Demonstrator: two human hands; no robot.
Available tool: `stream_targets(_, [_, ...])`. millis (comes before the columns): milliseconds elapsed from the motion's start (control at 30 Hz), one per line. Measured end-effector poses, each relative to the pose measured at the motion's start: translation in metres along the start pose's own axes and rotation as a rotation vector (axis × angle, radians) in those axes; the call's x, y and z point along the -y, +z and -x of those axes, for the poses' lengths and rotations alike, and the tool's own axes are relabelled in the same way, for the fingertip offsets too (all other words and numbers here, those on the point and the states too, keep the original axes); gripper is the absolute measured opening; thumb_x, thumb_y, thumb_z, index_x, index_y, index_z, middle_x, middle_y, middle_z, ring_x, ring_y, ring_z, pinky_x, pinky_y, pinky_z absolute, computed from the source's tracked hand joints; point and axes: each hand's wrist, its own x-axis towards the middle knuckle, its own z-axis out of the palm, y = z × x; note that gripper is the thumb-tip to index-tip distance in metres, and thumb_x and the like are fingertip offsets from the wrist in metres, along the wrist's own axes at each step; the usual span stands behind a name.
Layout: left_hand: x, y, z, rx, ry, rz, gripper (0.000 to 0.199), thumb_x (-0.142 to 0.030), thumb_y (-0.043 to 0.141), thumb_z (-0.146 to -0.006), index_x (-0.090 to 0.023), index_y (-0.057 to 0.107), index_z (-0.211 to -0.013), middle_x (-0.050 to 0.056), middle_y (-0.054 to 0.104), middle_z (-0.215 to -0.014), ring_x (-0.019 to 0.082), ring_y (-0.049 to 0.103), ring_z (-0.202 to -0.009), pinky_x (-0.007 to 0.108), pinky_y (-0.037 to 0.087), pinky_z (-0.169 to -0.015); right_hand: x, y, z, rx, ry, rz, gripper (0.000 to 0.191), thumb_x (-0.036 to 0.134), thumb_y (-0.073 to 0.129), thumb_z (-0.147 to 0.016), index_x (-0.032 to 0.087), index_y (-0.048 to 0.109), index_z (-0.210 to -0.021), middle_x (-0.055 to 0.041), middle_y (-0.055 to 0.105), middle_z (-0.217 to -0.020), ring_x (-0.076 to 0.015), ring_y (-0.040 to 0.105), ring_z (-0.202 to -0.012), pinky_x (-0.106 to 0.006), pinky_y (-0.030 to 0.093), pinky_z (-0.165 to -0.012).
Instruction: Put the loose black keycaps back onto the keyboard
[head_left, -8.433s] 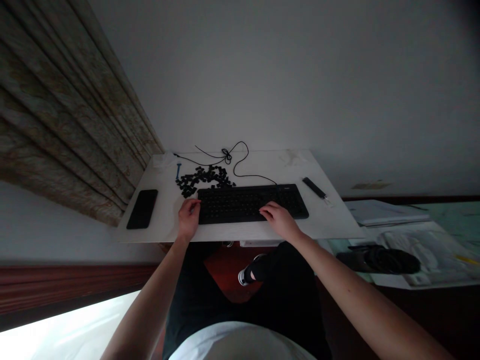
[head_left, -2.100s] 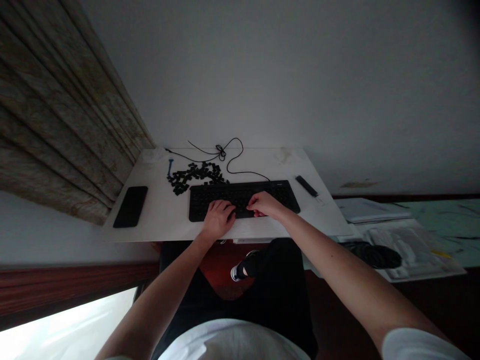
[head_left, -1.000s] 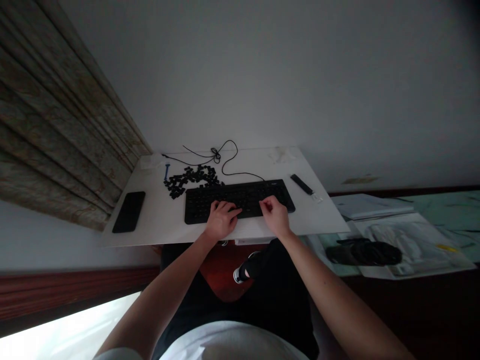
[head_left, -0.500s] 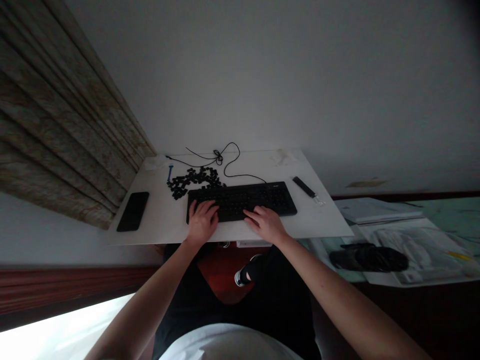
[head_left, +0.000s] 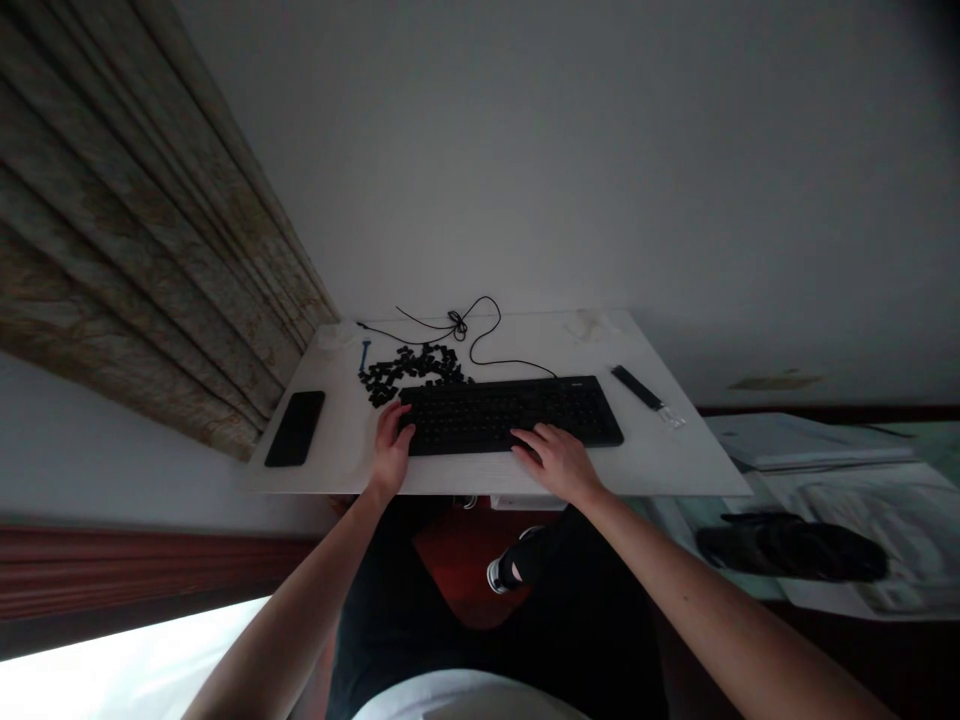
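Note:
A black corded keyboard lies along the front of the white table, its keys in shadow. My left hand is at its left end, the thumb and curled fingers closed about the edge. Over the near edge, right of the middle, my right hand rests with fingers stretched onto the keys and holding nothing. Behind the keyboard's left half spreads a loose pile of small black keycaps. Whether any keys are off the board is too dark to tell.
A black phone lies at the table's left. Behind the keycaps are a small blue tool and the tied cable. A dark-handled tool with a clear end lies at the right. A black folded umbrella-like bundle sits lower right.
My left hand has slid off the keys to the keyboard's left end. My right hand stays near the same keys. The whole view has shifted slightly, with everything farther right.

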Motion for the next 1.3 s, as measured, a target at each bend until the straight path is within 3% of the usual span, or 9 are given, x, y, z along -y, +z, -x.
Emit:
stream_targets(200, [0.006, -0.011, -0.042, 0.029, 0.088, -0.106, 0.028, -0.019, 0.047, -0.090, -0.023, 0.064, -0.112, 0.008, 0.061, -0.124, 0.022, 0.058, -0.120, 0.044, 0.045, -0.109, -0.001, 0.002, 0.000, -0.037, -0.001, -0.018, 0.035, 0.038, 0.048, -0.097, 0.021, 0.069, -0.119, -0.0109, 0.070, -0.100, -0.0247, 0.063, -0.091, -0.036, 0.047, -0.083])
stream_targets(367, [0.028, -0.025, -0.081, 0.042, 0.161, -0.397, 0.039, -0.021, 0.062, -0.082, -0.020, 0.061, -0.122, 0.015, 0.051, -0.141, 0.033, 0.048, -0.133, 0.054, 0.038, -0.113, -0.004, 0.005, 0.001, -0.078, 0.010, -0.033, 0.032, 0.037, 0.049, -0.097, 0.020, 0.070, -0.113, -0.0116, 0.070, -0.100, -0.0254, 0.065, -0.092, -0.036, 0.049, -0.084])
stream_targets(600, [0.051, -0.027, -0.084, 0.115, 0.160, -0.392, 0.037, -0.032, 0.052, -0.094, -0.018, 0.058, -0.127, 0.015, 0.045, -0.148, 0.030, 0.045, -0.137, 0.049, 0.039, -0.114, 0.000, 0.005, -0.003, -0.145, 0.038, -0.158, 0.029, 0.038, 0.049, -0.097, 0.020, 0.070, -0.107, -0.0091, 0.070, -0.092, -0.0223, 0.066, -0.085, -0.033, 0.050, -0.079])
stream_targets(700, [0.050, -0.026, -0.081, 0.109, 0.183, -0.369, 0.032, -0.032, 0.050, -0.095, -0.020, 0.060, -0.123, 0.013, 0.048, -0.146, 0.028, 0.048, -0.135, 0.048, 0.041, -0.114, 0.012, 0.000, -0.034, -0.151, 0.103, -0.231, 0.026, 0.035, 0.050, -0.097, 0.021, 0.070, -0.104, -0.0073, 0.068, -0.090, -0.0203, 0.065, -0.084, -0.031, 0.050, -0.078])
stream_targets(767, [0.049, -0.027, -0.081, 0.099, 0.186, -0.358, 0.030, -0.032, 0.051, -0.095, -0.020, 0.061, -0.121, 0.013, 0.048, -0.145, 0.029, 0.048, -0.135, 0.047, 0.041, -0.114, 0.022, -0.001, -0.069, -0.117, 0.125, -0.263, 0.023, 0.032, 0.051, -0.096, 0.022, 0.069, -0.107, -0.0074, 0.068, -0.099, -0.0200, 0.065, -0.092, -0.031, 0.049, -0.084])
stream_targets(900, [0.049, -0.031, -0.081, 0.071, 0.166, -0.333, 0.027, -0.031, 0.056, -0.093, -0.021, 0.060, -0.118, 0.013, 0.049, -0.143, 0.027, 0.050, -0.133, 0.048, 0.041, -0.113, 0.036, 0.005, -0.147, 0.043, 0.170, -0.253, 0.034, 0.033, 0.057, -0.093, 0.020, 0.063, -0.124, -0.0119, 0.064, -0.117, -0.0225, 0.064, -0.102, -0.032, 0.046, -0.092])
stream_targets(1000, [0.051, -0.032, -0.081, 0.054, 0.165, -0.304, 0.024, -0.028, 0.057, -0.092, -0.023, 0.061, -0.116, 0.011, 0.051, -0.138, 0.026, 0.053, -0.129, 0.046, 0.043, -0.112, 0.042, 0.017, -0.190, 0.146, 0.246, -0.206, 0.043, 0.038, 0.061, -0.091, 0.018, 0.059, -0.130, -0.0155, 0.062, -0.120, -0.0257, 0.064, -0.105, -0.033, 0.046, -0.091])
stream_targets(1200, [0.057, -0.031, -0.082, 0.068, 0.168, -0.294, 0.026, -0.028, 0.057, -0.092, -0.022, 0.059, -0.118, 0.011, 0.048, -0.140, 0.025, 0.052, -0.129, 0.044, 0.045, -0.108, 0.056, 0.040, -0.230, 0.224, 0.223, -0.179, 0.049, 0.042, 0.065, -0.088, 0.019, 0.058, -0.131, -0.0155, 0.057, -0.124, -0.0249, 0.063, -0.107, -0.031, 0.045, -0.093])
stream_targets(1300, [0.056, -0.030, -0.084, 0.038, 0.178, -0.360, 0.031, -0.033, 0.060, -0.091, -0.022, 0.059, -0.120, 0.014, 0.048, -0.142, 0.029, 0.047, -0.133, 0.049, 0.040, -0.112, 0.063, 0.048, -0.242, 0.221, 0.224, -0.191, 0.048, 0.039, 0.064, -0.089, 0.020, 0.057, -0.132, -0.0145, 0.056, -0.125, -0.0240, 0.062, -0.109, -0.031, 0.044, -0.094])
